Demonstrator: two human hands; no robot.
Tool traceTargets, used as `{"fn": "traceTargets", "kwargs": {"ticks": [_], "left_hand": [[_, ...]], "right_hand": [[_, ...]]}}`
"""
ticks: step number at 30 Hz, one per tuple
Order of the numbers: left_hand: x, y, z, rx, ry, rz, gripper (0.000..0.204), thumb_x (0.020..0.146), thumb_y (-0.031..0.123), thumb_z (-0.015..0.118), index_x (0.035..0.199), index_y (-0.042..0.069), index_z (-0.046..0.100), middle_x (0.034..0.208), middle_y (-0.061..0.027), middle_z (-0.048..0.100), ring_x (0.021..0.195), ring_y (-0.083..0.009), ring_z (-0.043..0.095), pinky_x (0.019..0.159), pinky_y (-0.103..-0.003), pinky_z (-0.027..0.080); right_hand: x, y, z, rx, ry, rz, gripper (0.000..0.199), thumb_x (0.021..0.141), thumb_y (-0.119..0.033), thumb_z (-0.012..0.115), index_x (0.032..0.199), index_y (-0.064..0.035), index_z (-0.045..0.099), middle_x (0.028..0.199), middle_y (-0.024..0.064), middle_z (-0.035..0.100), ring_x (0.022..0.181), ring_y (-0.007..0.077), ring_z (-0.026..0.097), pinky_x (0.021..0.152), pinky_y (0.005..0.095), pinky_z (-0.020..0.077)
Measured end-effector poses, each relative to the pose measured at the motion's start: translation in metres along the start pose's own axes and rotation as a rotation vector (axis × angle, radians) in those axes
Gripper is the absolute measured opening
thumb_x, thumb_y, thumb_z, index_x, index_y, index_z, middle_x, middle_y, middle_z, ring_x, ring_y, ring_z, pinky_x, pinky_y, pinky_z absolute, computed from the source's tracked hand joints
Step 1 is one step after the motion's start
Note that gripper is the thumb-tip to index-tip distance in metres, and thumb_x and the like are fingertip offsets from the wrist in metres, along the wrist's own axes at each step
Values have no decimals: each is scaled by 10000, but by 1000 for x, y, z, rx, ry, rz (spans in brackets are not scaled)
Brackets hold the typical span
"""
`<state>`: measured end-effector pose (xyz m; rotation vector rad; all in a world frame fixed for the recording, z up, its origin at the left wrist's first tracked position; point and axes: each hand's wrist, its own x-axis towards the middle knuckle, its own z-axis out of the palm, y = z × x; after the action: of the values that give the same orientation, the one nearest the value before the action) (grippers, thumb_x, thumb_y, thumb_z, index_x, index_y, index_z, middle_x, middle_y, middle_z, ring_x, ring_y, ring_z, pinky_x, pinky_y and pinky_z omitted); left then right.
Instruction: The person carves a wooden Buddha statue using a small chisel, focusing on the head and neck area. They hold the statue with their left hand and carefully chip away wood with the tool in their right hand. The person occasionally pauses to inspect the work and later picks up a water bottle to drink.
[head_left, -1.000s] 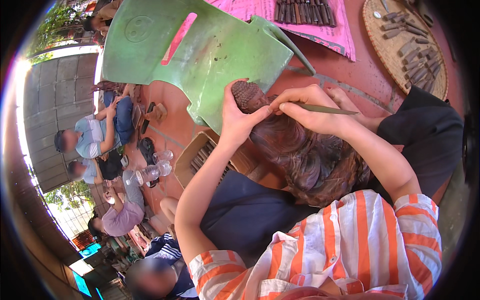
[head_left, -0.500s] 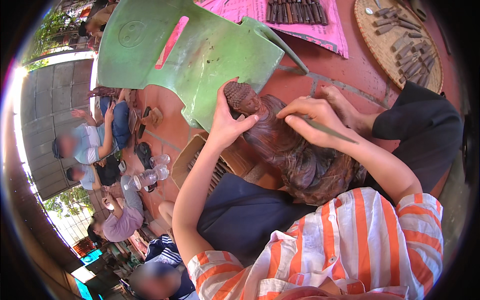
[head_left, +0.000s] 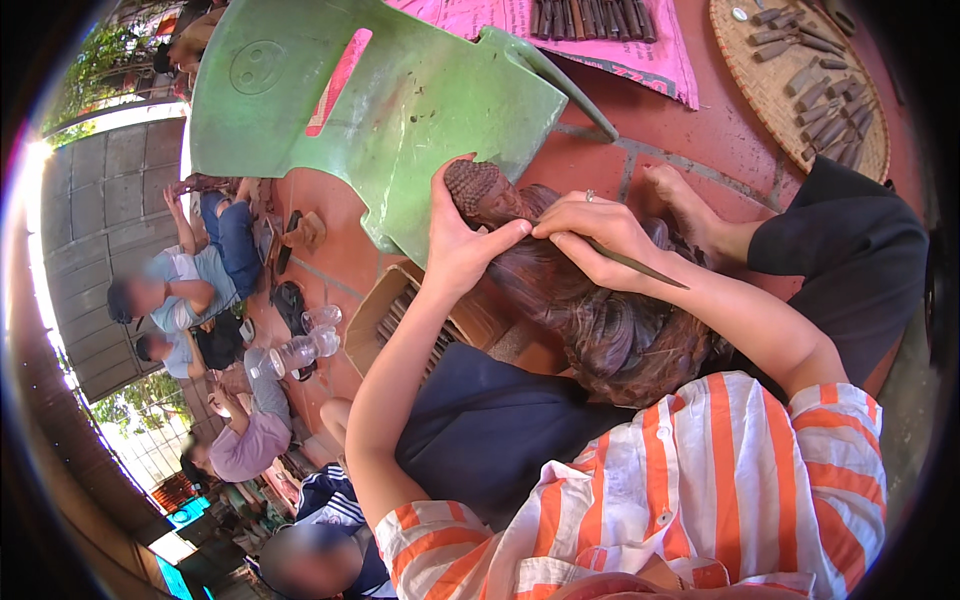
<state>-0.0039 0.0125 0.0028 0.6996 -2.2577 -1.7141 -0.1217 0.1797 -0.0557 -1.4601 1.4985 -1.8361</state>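
Head view: right hand, pinching a slim, dark, pointed hand tool, has shifted from the chest of a reddish-brown carved seated statue to just beside the left thumb near its neck. Judgement: detail work has moved to the neckline; tool tip hidden. Left hand grasps the statue's head. Statue lies tilted between the person's legs, head toward a scuffed green plastic chair. Markings: printed lettering on a bright pink sheet; moulded smiling face on the chair.
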Motion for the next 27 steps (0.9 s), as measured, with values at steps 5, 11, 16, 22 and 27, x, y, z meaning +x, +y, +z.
{"fn": "traceTargets", "kwargs": {"ticks": [5, 11, 16, 22, 27], "left_hand": [[-1, -1, -3, 14, 5, 18, 856, 693, 60, 842, 1369, 43, 317, 1127, -89, 547, 1051, -171, 561, 944, -336, 467], [2, 4, 1, 39, 25, -15, 876, 676, 77, 857, 1365, 50, 316, 1111, -90, 556, 1046, -172, 562, 943, -336, 464], [1, 3, 0, 53, 20, -4, 857, 676, 78, 851, 1352, 47, 324, 1108, -92, 557, 1036, -172, 566, 936, -339, 465], [2, 0, 0, 5, 19, -21, 855, 670, 80, 845, 1342, 35, 319, 1100, -95, 556, 1033, -181, 566, 938, -344, 460], [2, 3, 1, 139, 26, 4, 860, 670, 95, 850, 1341, 33, 315, 1113, -100, 546, 1036, -181, 564, 945, -346, 455]], "right_hand": [[3, 4, 1, 29, 19, -52, 131, 843, 14, 604, 960, 14, 662, 887, 147, 666, 833, 309, 636, 766, 388, 494], [-1, 9, 0, 84, 21, 37, 142, 853, 3, 595, 974, 3, 670, 919, 141, 668, 880, 291, 634, 792, 383, 493], [-2, 4, -2, 135, -1, 125, 146, 878, -42, 582, 984, -2, 674, 920, 128, 671, 899, 274, 632, 817, 381, 484], [-1, 10, 1, 164, -14, 188, 170, 913, -88, 551, 1010, -27, 677, 947, 112, 681, 909, 249, 632, 826, 366, 486], [-5, 12, -1, 225, -26, 242, 179, 926, -113, 540, 1012, -28, 672, 949, 109, 681, 917, 240, 633, 829, 359, 487]]}}
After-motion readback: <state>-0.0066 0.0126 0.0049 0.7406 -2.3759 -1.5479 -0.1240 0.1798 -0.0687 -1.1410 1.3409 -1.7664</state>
